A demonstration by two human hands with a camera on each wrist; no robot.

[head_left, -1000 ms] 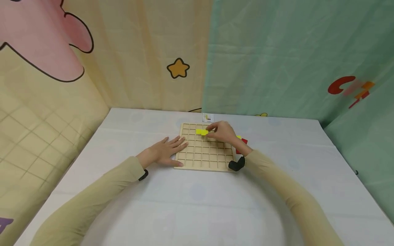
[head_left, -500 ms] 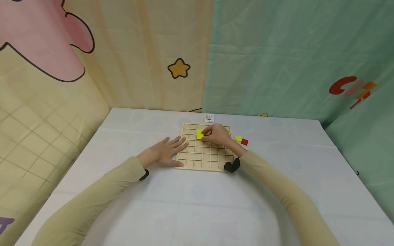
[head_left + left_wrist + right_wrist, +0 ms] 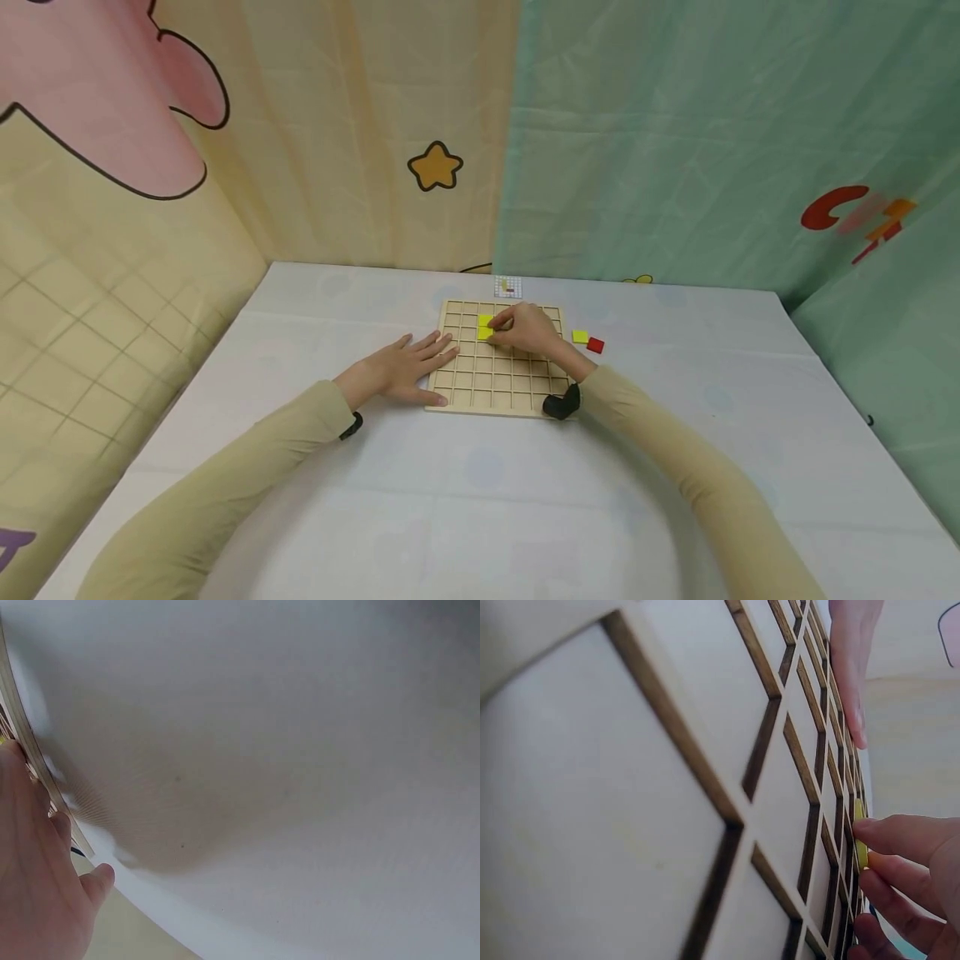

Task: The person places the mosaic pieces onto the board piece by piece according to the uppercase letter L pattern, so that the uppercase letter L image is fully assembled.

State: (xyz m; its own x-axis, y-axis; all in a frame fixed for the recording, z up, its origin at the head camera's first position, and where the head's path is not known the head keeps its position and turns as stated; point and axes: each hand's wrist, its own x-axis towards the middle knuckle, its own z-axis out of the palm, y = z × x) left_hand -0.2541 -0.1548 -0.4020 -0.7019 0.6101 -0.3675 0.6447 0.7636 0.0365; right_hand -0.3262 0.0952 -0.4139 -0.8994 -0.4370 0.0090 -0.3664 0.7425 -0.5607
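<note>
My left hand [image 3: 401,369] lies spread with straight fingers over the left edge of a wooden grid board [image 3: 480,383]. In the left wrist view, that hand [image 3: 37,862] shows at the board's edge [image 3: 34,746]. Near the board's upper left, one yellow square tile [image 3: 486,320] sits in a cell. Directly below it on the near side is a second yellow tile [image 3: 484,334], which my right hand [image 3: 525,330] pinches by its right side. The right wrist view shows the right thumb and fingers [image 3: 911,840] around a yellow tile [image 3: 861,836] low at the grid.
Right of the board lie a loose yellow tile [image 3: 580,337] and a red tile [image 3: 596,345]. A small printed grid card [image 3: 508,287] is just beyond the board's far edge. The white-covered table [image 3: 480,500] reaches back to curtains [image 3: 637,150].
My right hand has carried its yellow tile left and toward me, from the right of the first tile to just below it. The left hand has stayed on the board.
</note>
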